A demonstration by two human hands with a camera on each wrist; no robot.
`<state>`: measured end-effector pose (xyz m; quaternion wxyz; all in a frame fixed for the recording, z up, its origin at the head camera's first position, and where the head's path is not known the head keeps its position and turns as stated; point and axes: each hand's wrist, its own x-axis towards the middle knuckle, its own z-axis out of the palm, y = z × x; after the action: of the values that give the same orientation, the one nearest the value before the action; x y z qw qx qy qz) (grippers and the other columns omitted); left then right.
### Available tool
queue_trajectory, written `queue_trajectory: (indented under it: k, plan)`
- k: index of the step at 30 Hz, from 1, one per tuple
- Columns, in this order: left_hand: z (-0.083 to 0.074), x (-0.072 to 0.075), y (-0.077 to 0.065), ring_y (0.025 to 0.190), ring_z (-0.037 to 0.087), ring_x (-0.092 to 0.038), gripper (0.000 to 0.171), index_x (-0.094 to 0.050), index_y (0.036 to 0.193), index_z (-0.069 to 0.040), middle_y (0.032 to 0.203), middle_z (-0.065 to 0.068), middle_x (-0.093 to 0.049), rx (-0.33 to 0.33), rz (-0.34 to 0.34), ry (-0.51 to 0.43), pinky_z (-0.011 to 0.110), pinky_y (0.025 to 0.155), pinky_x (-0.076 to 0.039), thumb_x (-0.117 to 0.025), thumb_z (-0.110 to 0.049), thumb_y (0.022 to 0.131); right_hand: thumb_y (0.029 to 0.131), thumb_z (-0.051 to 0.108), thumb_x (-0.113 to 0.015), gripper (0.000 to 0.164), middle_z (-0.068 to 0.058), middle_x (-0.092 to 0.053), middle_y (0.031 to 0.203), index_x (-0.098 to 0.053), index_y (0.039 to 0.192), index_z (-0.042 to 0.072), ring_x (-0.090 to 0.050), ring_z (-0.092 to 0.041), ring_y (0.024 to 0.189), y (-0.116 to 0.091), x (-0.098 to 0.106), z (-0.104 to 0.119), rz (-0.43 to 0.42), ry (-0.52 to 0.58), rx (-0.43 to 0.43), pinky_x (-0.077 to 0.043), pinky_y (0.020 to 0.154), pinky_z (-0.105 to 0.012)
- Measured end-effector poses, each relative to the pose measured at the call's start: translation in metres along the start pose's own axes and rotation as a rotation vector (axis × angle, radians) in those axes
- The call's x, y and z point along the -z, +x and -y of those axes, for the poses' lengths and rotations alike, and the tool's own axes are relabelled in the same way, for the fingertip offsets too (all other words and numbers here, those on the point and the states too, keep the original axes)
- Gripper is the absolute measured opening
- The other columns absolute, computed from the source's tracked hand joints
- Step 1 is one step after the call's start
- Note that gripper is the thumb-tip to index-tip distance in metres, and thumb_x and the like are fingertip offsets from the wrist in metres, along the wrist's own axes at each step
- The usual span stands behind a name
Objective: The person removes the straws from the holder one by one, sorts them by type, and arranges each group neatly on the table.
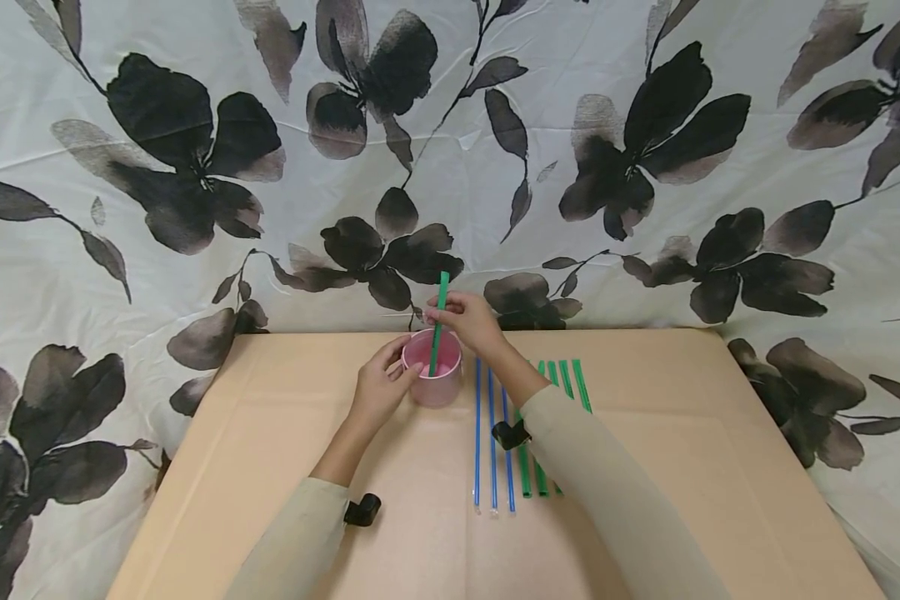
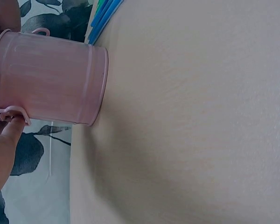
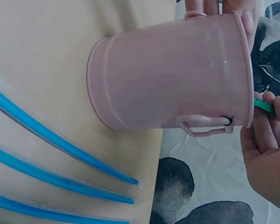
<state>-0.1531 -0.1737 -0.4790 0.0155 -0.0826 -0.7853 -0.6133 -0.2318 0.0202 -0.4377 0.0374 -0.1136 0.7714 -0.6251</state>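
Note:
A small pink metal bucket (image 1: 437,392) with side handles stands upright near the table's far edge. At its left side, my left hand (image 1: 381,385) holds it by the rim, thumb toward the front; in the left wrist view a finger (image 2: 13,130) touches one looped handle (image 2: 14,112). My right hand (image 1: 471,323) pinches a green straw (image 1: 438,321) above the bucket's mouth, and the straw's lower end reaches inside. The right wrist view shows only a short piece of that straw (image 3: 264,106) beyond the rim.
Several blue straws (image 1: 492,450) lie side by side right of the bucket. More green straws (image 1: 581,385) lie further right, partly hidden under my right forearm. The tan table (image 1: 667,467) ends against a floral cloth (image 1: 525,200) just behind the bucket.

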Motion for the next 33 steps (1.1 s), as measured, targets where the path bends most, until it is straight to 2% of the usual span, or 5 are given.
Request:
queue_trajectory:
  k: [8,14,22,29,33]
  plan:
    - [0.001,-0.001,0.0,0.137,0.035,-0.056,0.056,-0.054,0.147,-0.003,0.147,0.019,-0.057,0.003,0.0,0.004,0.04,0.112,-0.051,-0.074,-0.01,0.096,0.098,0.009,-0.07,0.026,-0.023,-0.076,0.112,-0.072,0.121,-0.001,-0.076,-0.033,0.104,-0.008,0.009,0.017,-0.004,0.126,0.029,-0.067,0.088,-0.037]
    - [-0.001,-0.002,0.0,0.139,0.037,-0.053,0.056,-0.051,0.148,0.001,0.149,0.022,-0.055,0.018,0.0,-0.016,0.04,0.114,-0.05,-0.072,-0.005,0.096,0.099,0.009,-0.068,0.03,-0.023,-0.075,0.113,-0.068,0.125,-0.006,-0.076,-0.032,0.104,-0.014,0.019,0.03,-0.009,0.137,0.081,-0.066,0.088,-0.035]
    - [-0.017,-0.001,-0.003,0.141,0.043,-0.049,0.058,-0.046,0.149,0.008,0.151,0.028,-0.05,0.048,0.014,-0.012,0.051,0.117,-0.046,-0.069,0.0,0.096,0.1,0.009,-0.068,0.033,-0.022,-0.074,0.116,-0.066,0.13,-0.003,-0.076,-0.025,0.106,-0.029,0.04,0.048,-0.004,0.118,0.136,-0.065,0.092,-0.037]
    - [-0.001,-0.004,0.0,0.139,0.038,-0.053,0.057,-0.052,0.148,0.0,0.15,0.022,-0.054,0.021,-0.01,-0.012,0.048,0.115,-0.048,-0.073,-0.006,0.095,0.1,0.004,-0.066,0.033,-0.024,-0.072,0.117,-0.064,0.132,-0.003,-0.076,-0.017,0.103,-0.043,0.066,0.057,-0.025,0.128,0.146,-0.065,0.092,-0.033]
    - [0.002,-0.002,0.001,0.137,0.035,-0.055,0.056,-0.055,0.147,-0.004,0.148,0.018,-0.057,0.005,-0.021,0.003,0.043,0.113,-0.051,-0.075,-0.01,0.095,0.101,0.001,-0.064,0.035,-0.015,-0.074,0.111,-0.06,0.135,-0.007,-0.076,-0.011,0.099,-0.051,0.082,0.062,-0.046,0.19,0.148,-0.063,0.095,-0.038]
